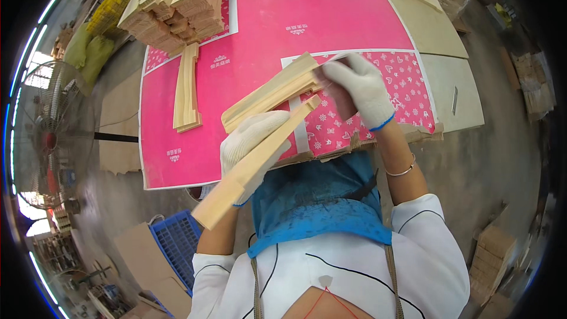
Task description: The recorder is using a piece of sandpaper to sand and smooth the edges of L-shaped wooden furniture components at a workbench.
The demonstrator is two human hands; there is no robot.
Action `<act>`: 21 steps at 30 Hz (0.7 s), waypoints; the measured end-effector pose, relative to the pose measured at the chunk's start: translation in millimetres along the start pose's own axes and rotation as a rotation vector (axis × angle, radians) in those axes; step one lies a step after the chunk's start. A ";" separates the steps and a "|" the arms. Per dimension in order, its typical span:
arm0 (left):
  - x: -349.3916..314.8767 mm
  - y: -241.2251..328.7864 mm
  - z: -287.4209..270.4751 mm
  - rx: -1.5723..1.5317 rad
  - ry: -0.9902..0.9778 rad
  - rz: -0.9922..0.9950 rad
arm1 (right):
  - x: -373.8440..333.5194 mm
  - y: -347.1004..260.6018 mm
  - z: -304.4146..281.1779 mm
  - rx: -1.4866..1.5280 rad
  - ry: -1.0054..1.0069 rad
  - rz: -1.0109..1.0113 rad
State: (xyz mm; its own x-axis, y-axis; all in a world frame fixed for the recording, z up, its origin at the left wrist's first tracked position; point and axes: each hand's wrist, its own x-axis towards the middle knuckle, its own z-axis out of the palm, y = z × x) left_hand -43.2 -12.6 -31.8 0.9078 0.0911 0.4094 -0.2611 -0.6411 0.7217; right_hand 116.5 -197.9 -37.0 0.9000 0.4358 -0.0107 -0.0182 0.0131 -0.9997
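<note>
My left hand (251,142), in a white knit glove, grips a long pale wooden strip (230,186) that slants from lower left up toward the table. My right hand (360,85), also gloved, presses a dark reddish sanding block (338,95) against the end of that strip. A bundle of similar wooden strips (269,91) lies on the pink sheet (266,41) just beyond my hands, its right end touching my right glove. A blue apron (313,195) covers my lap.
A tall crisscross stack of wooden strips (177,3) stands at the table's far left, with a short pile (187,88) in front of it. Bare boards (431,23) lie at the right. A blue crate (174,242), cardboard, a fan (50,136) and more stacks sit on the floor.
</note>
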 end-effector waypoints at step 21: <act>-8.3 -7.4 3.4 0.447 -0.423 -0.011 | -25.6 67.9 36.7 -0.637 -0.102 -0.166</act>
State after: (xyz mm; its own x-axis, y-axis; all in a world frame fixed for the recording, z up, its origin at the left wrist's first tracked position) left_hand -47.7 -11.2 -42.4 0.9851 -0.1525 0.0800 -0.1716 -0.9075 0.3835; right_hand 76.2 -175.1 -103.9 0.8222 0.5574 0.1153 0.4066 -0.4333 -0.8043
